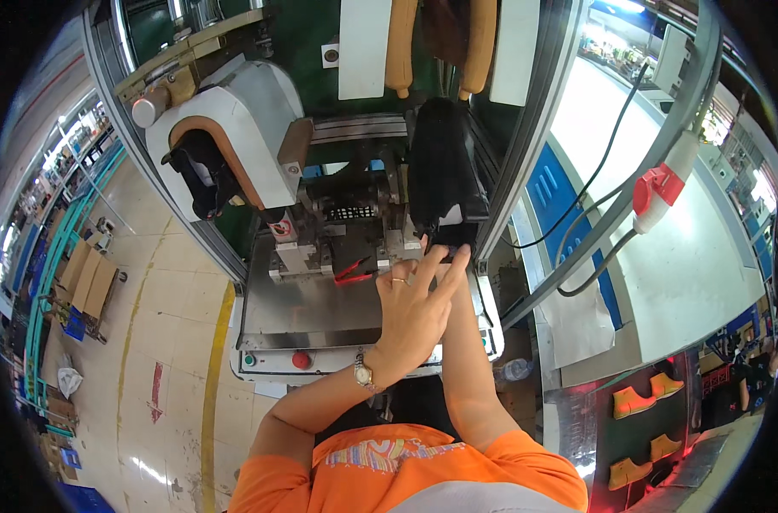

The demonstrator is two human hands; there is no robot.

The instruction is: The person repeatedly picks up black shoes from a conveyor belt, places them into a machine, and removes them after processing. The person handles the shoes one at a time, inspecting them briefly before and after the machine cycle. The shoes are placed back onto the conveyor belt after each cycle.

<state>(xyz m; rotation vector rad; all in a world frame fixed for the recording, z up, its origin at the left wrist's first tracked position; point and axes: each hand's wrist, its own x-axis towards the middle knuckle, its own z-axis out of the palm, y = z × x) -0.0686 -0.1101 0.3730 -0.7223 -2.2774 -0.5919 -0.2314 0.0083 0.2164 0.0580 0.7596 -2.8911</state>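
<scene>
A black shoe upper (440,162) sits over the right-hand form of a machine. My left hand (416,309), with a ring and a wristwatch, crosses to the right, its fingertips gripping the upper's lower edge. My right forearm (474,376) reaches up to the same edge. Most of my right hand is hidden behind the left, so its fingers cannot be made out. Another black upper (202,175) hangs in the curved white and brown mould (243,120) on the left. Small red-handled pliers or snips (353,272) lie on the machine's metal bed (312,312).
Along the machine's front edge are a red button (301,360) and a green button (249,360). Tan padded arms (399,51) hang above. A red and white plug connector (660,186) with cables is at the right. Tan shoes (633,402) stand on a dark surface, lower right.
</scene>
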